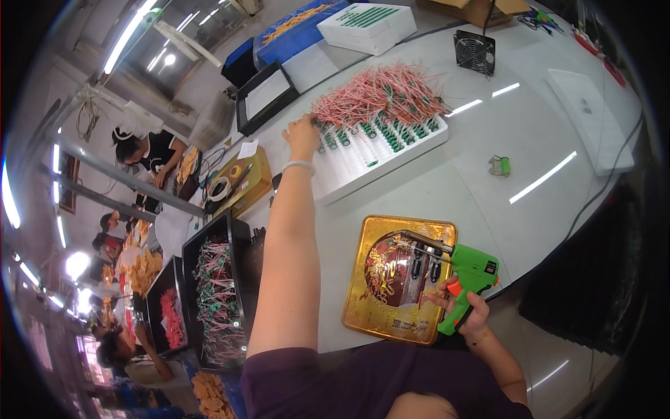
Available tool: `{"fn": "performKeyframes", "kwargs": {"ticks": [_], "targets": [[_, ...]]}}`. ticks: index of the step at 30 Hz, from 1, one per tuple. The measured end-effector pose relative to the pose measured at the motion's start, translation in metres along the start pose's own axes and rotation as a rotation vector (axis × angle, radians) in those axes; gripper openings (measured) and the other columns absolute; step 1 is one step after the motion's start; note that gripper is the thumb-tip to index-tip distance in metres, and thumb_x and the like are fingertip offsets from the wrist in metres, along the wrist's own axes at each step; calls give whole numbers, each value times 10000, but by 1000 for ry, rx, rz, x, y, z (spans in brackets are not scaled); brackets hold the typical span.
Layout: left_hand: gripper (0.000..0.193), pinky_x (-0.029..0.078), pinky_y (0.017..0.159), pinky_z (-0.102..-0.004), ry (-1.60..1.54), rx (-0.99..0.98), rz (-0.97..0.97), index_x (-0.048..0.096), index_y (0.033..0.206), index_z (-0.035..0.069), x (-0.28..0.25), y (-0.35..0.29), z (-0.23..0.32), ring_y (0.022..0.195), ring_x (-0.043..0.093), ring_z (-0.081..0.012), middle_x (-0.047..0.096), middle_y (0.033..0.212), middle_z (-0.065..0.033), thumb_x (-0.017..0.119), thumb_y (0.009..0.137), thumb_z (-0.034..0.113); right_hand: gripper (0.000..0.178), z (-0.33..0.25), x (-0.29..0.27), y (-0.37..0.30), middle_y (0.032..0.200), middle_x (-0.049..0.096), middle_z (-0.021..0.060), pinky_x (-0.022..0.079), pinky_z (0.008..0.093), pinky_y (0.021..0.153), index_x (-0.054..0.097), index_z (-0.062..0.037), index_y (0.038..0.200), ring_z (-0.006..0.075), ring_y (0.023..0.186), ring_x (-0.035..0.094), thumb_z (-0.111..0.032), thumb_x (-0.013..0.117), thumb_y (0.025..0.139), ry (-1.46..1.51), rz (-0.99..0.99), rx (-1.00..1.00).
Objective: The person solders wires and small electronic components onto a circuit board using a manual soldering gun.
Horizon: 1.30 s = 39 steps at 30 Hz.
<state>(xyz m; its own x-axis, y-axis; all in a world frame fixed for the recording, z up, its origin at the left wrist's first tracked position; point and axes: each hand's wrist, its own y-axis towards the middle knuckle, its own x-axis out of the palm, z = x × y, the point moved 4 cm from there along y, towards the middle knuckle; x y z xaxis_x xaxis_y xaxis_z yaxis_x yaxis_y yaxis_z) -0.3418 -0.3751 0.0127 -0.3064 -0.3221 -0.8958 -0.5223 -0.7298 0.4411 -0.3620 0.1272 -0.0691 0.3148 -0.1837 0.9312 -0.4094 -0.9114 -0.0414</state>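
A broad white table (488, 133) fills most of the view, curving away toward the far right. On it, toward the far middle, lies a long white tray (349, 171) with rows of small green parts set into its pockets, and across the tray's far half sprawls a thick heap of red-wired parts (380, 91). Near the person's right side sits a gold tin tray (363, 279) with a dark red centre, at the table's near edge. To the left of the table, lower down, a black bin (220, 293) holds more green parts with red wires. On the far part of the table stand a white box with green printing (366, 26) and a small black fan (474, 51), the fan to the right of the box. The green soldering gun (471, 276) is over the right edge of the gold tin tray, its metal tip pointing left above the red centre. The right hand (466, 313) is wrapped closed around the gun's grip, a finger by the orange trigger. The left hand (302, 136), arm stretched far out, reaches the near-left edge of the red-wired heap, fingers bent down into the wires; whether it has pinched one cannot be told. A lone small green part (500, 165) lies well right of the white tray
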Motion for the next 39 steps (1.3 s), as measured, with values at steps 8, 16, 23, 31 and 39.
{"fn": "performKeyframes", "kwargs": {"ticks": [8,16,23,31,39], "targets": [[111,400,643,-234,-719,16,245,570,829,76,-30,11,-65,675,511,-131,550,718,4,640,745,97,432,-3,9,3,1049,499,158,369,511,934,443,12,1130,255,1036,488,-235,527,785,21,-32,46],[68,403,878,-328,-1680,37,224,464,778,44,-190,-27,-50,910,533,-203,549,925,-102,528,794,28,461,1,5,0,1038,494,140,380,509,923,429,-1,1139,235,1033,483,-263,536,775,36,2,32],[73,312,983,-407,-1568,171,-17,421,733,27,-280,-138,-19,1047,475,-271,490,1058,-174,493,727,17,471,1,2,2,1020,487,119,436,460,873,427,-5,1116,193,933,497,-302,529,765,-15,-6,73],[112,405,849,-409,-1733,-188,-510,430,723,40,-268,-296,27,873,553,-261,551,849,-144,540,741,46,530,-4,-3,-2,1066,481,149,522,344,760,395,36,1165,195,946,501,-325,489,788,-137,25,4],[97,443,516,-290,-1977,-395,-556,361,886,55,-230,-362,87,486,483,-154,494,783,-120,449,848,68,490,-31,51,-16,1111,460,239,543,288,656,370,94,1172,217,877,556,-181,530,800,-380,-134,-101]]}}
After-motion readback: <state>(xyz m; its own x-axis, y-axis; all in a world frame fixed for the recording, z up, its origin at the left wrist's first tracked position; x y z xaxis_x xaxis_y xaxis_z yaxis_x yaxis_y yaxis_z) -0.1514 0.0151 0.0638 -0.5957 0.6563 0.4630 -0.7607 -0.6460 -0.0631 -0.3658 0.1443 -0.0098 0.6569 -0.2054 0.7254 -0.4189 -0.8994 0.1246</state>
